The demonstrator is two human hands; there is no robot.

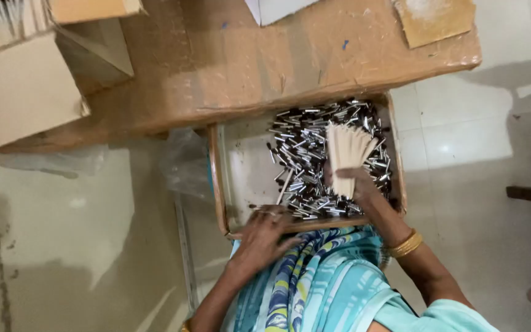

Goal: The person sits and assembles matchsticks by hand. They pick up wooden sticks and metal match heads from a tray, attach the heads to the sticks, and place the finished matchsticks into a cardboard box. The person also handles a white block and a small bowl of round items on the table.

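Pale wooden sticks, a fanned bundle of thin flat slats [346, 157], stand upright in the right hand [354, 184], whose fingers are closed around the bundle's lower end, over a heap of small dark and silver metal tubes [305, 157]. That heap fills the right part of a shallow wooden tray [217, 178] just below a worn brown cardboard-topped table [228, 61]. At the tray's near rim, the left hand [264, 237] rests with fingers curled loosely; whether it grips anything cannot be told.
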